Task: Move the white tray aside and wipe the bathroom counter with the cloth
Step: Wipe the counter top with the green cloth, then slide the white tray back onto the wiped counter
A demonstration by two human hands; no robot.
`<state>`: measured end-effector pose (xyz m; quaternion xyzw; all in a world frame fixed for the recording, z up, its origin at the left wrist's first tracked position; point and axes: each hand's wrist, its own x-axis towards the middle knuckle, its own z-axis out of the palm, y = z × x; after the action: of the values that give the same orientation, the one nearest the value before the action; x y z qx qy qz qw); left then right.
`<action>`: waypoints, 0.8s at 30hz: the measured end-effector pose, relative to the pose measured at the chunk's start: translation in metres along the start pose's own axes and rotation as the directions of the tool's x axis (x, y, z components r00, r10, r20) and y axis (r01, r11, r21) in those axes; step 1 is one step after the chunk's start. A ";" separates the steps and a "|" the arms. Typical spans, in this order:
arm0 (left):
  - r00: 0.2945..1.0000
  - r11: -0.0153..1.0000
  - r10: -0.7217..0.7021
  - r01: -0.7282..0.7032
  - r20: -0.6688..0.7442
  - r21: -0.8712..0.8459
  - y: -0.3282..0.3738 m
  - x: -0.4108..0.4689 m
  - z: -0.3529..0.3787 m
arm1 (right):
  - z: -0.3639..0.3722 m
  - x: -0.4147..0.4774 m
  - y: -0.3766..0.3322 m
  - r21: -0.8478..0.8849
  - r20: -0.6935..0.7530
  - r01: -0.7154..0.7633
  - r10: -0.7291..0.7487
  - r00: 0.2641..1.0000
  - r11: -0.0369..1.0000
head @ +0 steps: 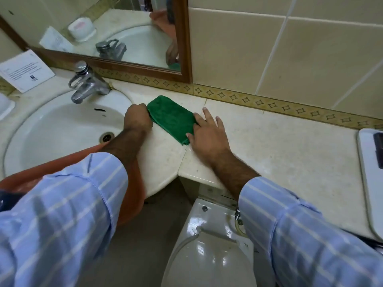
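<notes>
A folded green cloth [171, 119] lies flat on the beige marble counter [279, 146], just right of the sink. My left hand [137, 119] is closed on the cloth's left edge, pinching it. My right hand [207, 133] rests on the counter with its fingers spread, and its thumb and forefinger touch the cloth's right edge. The white tray [371, 177] sits at the far right end of the counter, partly out of frame, with a dark object on it.
A round white sink [51, 129] with a chrome faucet [87, 82] is to the left. A printed card [26, 70] leans at the back left. A wood-framed mirror [184, 44] hangs above. A toilet [211, 249] stands below the counter's front edge.
</notes>
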<state>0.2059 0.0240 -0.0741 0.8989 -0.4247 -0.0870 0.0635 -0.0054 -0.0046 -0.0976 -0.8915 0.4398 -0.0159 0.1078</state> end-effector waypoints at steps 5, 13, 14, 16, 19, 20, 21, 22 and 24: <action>0.997 0.999 -0.030 0.029 -0.072 -0.016 0.020 -0.029 0.000 | -0.007 -0.026 0.023 0.091 0.050 -0.052 0.047 0.998 0.994; 0.854 0.857 0.514 -0.506 0.082 -0.095 0.140 -0.104 0.019 | -0.050 -0.131 0.150 0.088 0.045 -0.435 0.433 0.900 0.896; 0.818 0.825 0.565 -0.555 0.108 -0.104 0.160 -0.114 0.023 | -0.055 -0.149 0.167 0.093 0.034 -0.476 0.475 0.880 0.875; 0.735 0.749 0.663 -0.653 0.142 -0.113 0.200 -0.134 0.030 | -0.064 -0.186 0.200 0.097 0.021 -0.556 0.557 0.830 0.825; 0.626 0.645 0.762 -0.756 0.169 -0.108 0.261 -0.163 0.040 | -0.071 -0.241 0.241 0.083 -0.004 -0.658 0.660 0.751 0.749; 0.597 0.619 0.782 -0.776 0.176 -0.118 0.282 -0.172 0.043 | -0.073 -0.260 0.253 0.078 -0.022 -0.687 0.691 0.723 0.722; 0.574 0.600 0.797 -0.788 0.187 -0.137 0.302 -0.181 0.046 | -0.074 -0.278 0.266 0.075 -0.035 -0.718 0.721 0.692 0.692; 0.554 0.584 0.808 -0.797 0.199 -0.155 0.322 -0.190 0.050 | -0.075 -0.297 0.278 0.074 -0.045 -0.746 0.749 0.661 0.662; 0.529 0.567 0.819 -0.807 0.222 -0.165 0.355 -0.204 0.059 | -0.076 -0.328 0.297 0.088 -0.056 -0.797 0.802 0.595 0.598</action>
<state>-0.2008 -0.0443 -0.0440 0.5750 -0.7962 -0.1795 0.0559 -0.4477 0.0652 -0.0629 -0.5953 0.7961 -0.0174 0.1075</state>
